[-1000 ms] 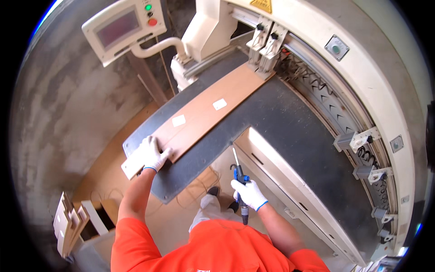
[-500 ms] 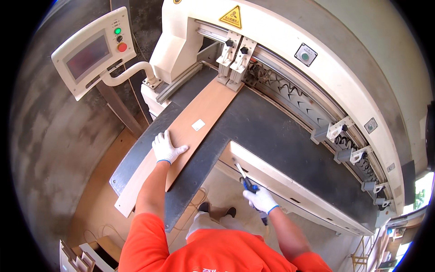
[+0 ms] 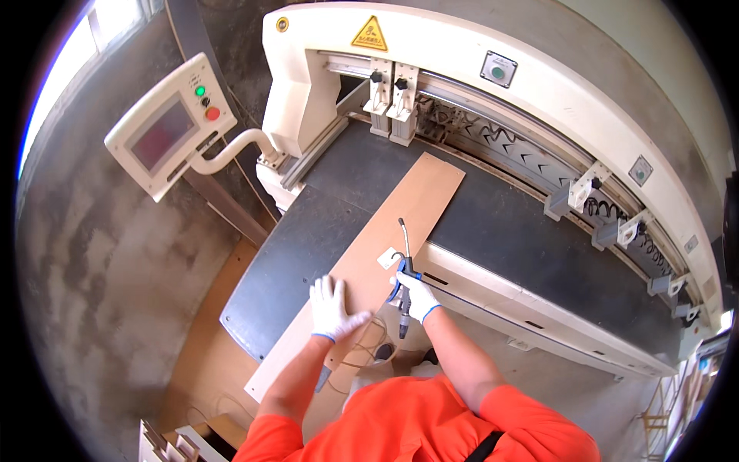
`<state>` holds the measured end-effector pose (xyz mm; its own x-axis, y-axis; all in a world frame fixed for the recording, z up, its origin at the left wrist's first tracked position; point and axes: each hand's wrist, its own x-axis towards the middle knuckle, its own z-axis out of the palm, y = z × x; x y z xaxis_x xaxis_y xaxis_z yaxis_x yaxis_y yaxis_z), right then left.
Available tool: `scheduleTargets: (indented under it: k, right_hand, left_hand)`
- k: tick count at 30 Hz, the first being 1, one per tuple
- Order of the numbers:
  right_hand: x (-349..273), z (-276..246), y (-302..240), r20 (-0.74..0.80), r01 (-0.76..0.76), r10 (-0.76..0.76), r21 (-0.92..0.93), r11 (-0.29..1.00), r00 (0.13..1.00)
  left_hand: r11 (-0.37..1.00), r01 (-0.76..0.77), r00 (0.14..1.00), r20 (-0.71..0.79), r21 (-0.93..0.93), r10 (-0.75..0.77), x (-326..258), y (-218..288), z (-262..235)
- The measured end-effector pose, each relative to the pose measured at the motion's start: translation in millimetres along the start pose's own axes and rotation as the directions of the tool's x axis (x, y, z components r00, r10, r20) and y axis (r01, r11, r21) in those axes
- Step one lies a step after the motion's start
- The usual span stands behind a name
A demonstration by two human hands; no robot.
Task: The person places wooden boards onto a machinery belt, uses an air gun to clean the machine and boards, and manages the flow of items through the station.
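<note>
A long light-brown wooden panel (image 3: 400,208) lies slantwise across the machine's dark worktop (image 3: 339,173), with a small white label (image 3: 389,258) on its face. A second edge shows at its far end, maybe another panel beneath. My left hand (image 3: 332,309), in a white glove, rests flat on the near part, its fingers spread. In my gloved right hand (image 3: 416,296) is a blue and black air blow gun (image 3: 406,267). Its thin bent nozzle points away from me, over the panel. The far end of the panel sits apart from the metal clamps (image 3: 391,104).
A white machine frame (image 3: 454,35) arches over the far side, with more clamp blocks (image 3: 573,196) at right. At left a control screen (image 3: 162,132) stands on a bent arm. Board pieces (image 3: 165,445) stand at lower left; a hose (image 3: 369,350) hangs near my feet.
The panel has come back toward me and to the right, away from the clamps. My left hand moved with it. My right hand raised the blow gun to the panel's edge.
</note>
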<state>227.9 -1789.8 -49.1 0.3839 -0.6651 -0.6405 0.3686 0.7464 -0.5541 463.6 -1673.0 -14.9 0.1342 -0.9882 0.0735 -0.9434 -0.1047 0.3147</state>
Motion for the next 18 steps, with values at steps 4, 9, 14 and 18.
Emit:
scheduleTargets:
  k: [4,9,14,18]
  right_hand:
    - [-12,15,8,-0.009,0.061,-0.061,0.019,0.998,0.998]
    - [-18,23,-4,0.009,0.1,-0.099,-0.066,0.993,0.995]
    - [-18,38,-26,0.008,0.084,-0.084,0.035,0.996,0.996]
    - [-24,45,-27,0.004,0.114,-0.114,-0.042,0.993,0.993]
  left_hand:
    - [0.995,-0.011,0.994,0.11,-0.094,0.021,-38,24,1]
    - [0.992,-0.114,0.984,0.144,0.057,0.105,-14,34,3]
    - [0.961,-0.166,0.985,0.092,0.22,0.149,-27,42,6]
    - [0.939,-0.173,0.984,0.097,0.296,0.15,-24,53,-24]
